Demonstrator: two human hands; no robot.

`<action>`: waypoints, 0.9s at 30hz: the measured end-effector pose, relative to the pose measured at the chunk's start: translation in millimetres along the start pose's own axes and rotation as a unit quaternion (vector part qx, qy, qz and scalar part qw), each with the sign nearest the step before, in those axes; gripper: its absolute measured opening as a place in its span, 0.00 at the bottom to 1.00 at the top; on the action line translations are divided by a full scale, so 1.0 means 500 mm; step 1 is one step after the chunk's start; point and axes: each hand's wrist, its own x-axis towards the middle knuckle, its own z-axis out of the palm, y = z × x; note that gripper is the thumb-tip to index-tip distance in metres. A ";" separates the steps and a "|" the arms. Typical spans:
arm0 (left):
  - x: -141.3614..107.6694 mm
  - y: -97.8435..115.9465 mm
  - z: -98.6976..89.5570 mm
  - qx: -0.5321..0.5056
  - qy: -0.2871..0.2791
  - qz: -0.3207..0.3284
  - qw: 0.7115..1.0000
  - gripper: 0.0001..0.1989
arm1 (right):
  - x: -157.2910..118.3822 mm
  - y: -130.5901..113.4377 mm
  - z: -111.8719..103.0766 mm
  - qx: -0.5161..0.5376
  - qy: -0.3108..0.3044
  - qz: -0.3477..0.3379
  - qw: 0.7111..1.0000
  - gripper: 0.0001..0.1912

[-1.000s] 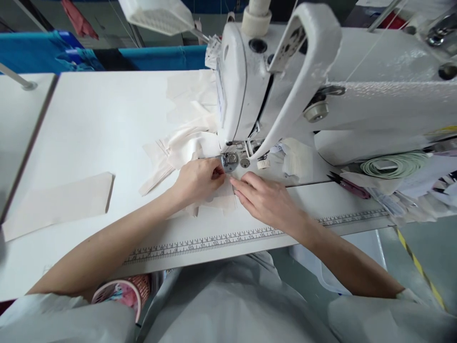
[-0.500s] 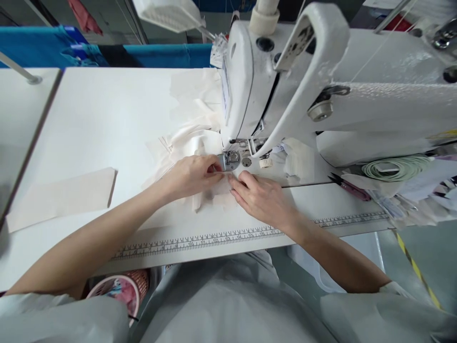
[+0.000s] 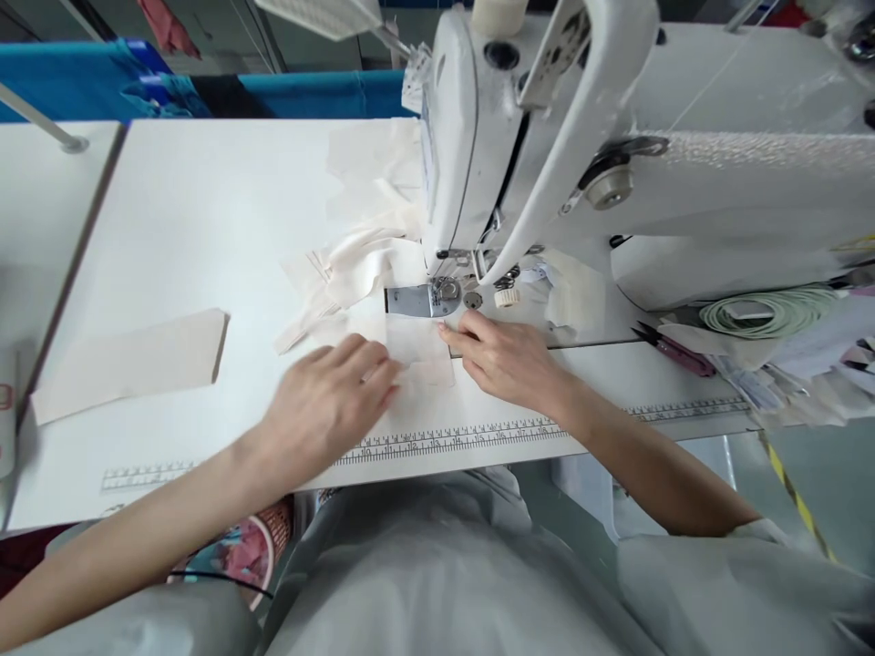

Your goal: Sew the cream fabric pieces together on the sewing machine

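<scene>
A pale fabric piece [image 3: 418, 344] lies flat just in front of the metal plate [image 3: 410, 301] of the white sewing machine [image 3: 455, 137]. My right hand [image 3: 509, 362] rests at its right edge, index fingertip touching the cloth below the presser foot, the other fingers curled. Over the left edge of the piece is my left hand [image 3: 334, 396], slightly blurred, its fingers bent; whether they hold any cloth is hidden. Crumpled pale fabric [image 3: 359, 264] is heaped left of the needle area.
A stack of cut pale pieces [image 3: 137, 364] lies on the left of the table. To the right are dark-tipped snips [image 3: 676, 351], a coil of green cord [image 3: 766, 312] and scraps. A ruler strip [image 3: 437, 444] runs along the front edge; a pink basket [image 3: 273, 533] stands below.
My left hand has moved back from the presser foot, toward the lower left, uncovering the metal plate. The fabric piece now lies flatter. My right hand has stayed near the foot.
</scene>
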 end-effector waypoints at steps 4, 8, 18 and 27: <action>0.013 0.034 0.030 0.009 -0.010 0.035 0.999 0.08 | -0.004 -0.008 0.007 -0.003 0.020 0.013 1.000 0.24; 0.007 0.028 0.051 0.035 0.012 0.043 0.998 0.08 | -0.004 -0.010 0.009 -0.008 0.025 0.011 1.000 0.25; 0.012 0.029 0.058 0.056 0.065 0.066 0.994 0.07 | -0.005 -0.007 0.009 -0.015 0.032 0.007 0.999 0.25; 0.014 0.032 0.056 0.040 0.074 0.058 0.995 0.08 | -0.006 -0.009 0.011 -0.021 0.034 0.012 0.999 0.25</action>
